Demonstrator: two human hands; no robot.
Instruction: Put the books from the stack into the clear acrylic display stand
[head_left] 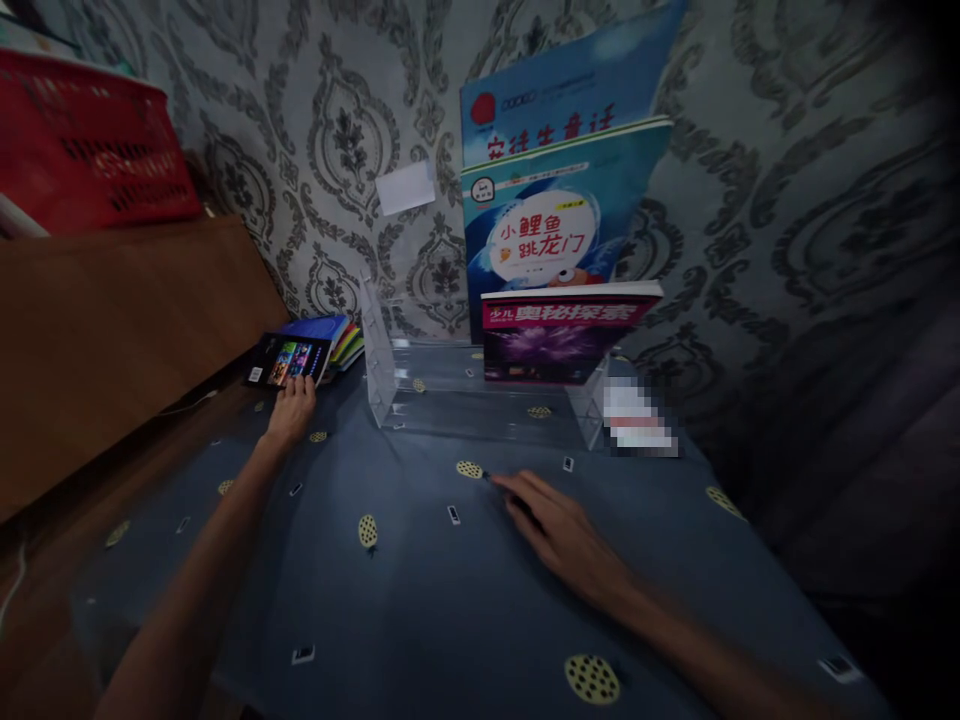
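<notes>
My left hand [292, 408] reaches to the far left of the table, its fingertips over the near edge of a black book [289, 360] with a colourful picture panel. That book lies on top of a small pile with a blue book [319, 327] and several bright edges. My right hand [551, 525] hovers low over or rests on the cloth, fingers loosely stretched out, holding nothing. Beyond it stands a clear plastic rack [380, 350] with stepped sides. At its right side three books stand upright in tiers: a magenta one [562, 335], a blue-green one [540, 225] and a tall blue one [570, 85].
The blue tablecloth [405, 600] has a pineapple print. A blurred-out white item [641, 418] lies right of the rack. To the left, a red basket [97, 150] sits on a wooden cabinet [135, 340]. Behind, a patterned wall covering [345, 130] carries a white card [406, 188].
</notes>
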